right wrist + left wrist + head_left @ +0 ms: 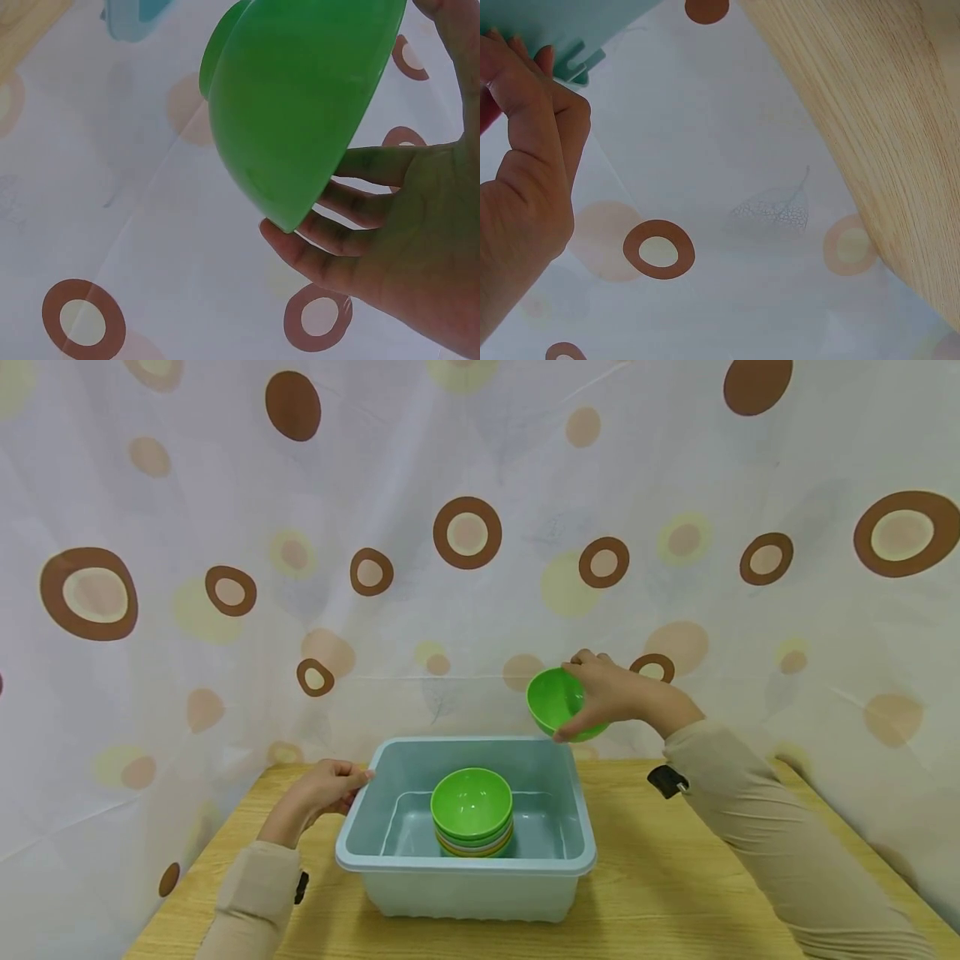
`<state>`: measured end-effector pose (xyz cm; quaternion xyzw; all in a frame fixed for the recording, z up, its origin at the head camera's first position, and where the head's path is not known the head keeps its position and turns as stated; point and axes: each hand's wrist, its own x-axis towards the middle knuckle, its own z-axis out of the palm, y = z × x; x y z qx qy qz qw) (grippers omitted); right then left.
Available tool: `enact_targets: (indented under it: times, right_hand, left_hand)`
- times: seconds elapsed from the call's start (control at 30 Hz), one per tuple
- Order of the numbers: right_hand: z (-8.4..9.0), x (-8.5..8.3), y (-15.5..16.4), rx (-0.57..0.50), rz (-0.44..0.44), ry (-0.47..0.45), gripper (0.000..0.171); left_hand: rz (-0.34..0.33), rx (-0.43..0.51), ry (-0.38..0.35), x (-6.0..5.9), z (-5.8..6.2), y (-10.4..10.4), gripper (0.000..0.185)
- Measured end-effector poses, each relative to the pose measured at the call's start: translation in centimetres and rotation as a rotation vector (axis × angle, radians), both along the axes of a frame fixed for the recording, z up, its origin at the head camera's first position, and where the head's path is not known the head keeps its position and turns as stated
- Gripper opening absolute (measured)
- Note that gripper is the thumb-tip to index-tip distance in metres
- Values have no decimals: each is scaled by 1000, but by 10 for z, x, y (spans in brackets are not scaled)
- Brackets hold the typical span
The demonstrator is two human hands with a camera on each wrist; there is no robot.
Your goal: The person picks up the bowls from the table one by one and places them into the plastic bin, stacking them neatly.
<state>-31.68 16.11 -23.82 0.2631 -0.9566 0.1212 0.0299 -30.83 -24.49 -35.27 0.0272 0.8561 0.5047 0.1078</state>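
My right hand (pixel 603 689) holds a green bowl (pixel 551 700) by its rim, raised above the back right corner of a light blue plastic basin (pixel 472 893). The bowl is tilted, its inside partly facing me; in the right wrist view the bowl (pixel 300 97) shows its outer side and foot, with the fingers along the rim. Inside the basin stands a stack of bowls (pixel 471 806), a green one on top with white and yellow rims below. At the basin's left rim, my left hand (pixel 330 789) pinches the edge; in the left wrist view the left hand (pixel 532 142) has bent fingers there.
The basin rests on a wooden table (pixel 660 860). Behind and to both sides hangs a pale curtain (pixel 510 468) printed with brown rings and dots. A small black strap end (pixel 667 781) sticks out at the right sleeve.
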Motion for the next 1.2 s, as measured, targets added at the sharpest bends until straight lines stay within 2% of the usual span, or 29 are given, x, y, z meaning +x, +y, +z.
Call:
enact_targets:
  times: [0.17,0.57,0.93,1.07,1.2]
  right_hand:
    - [4,1,-11,-23,22,-11,106]
    - [10,2,-43,-84,80,-33,103]
    - [12,3,-76,-67,110,-65,109]
    - [7,2,-86,6,117,-25,108]
    - [1,0,-94,7,135,-59,108]
  left_hand:
    - [-17,16,7,0,1,-1,25]
    - [2,-14,1,2,3,0,25]
    - [2,-14,5,1,1,-1,25]
    - [2,-11,4,1,1,0,25]
    - [7,-19,6,1,1,0,24]
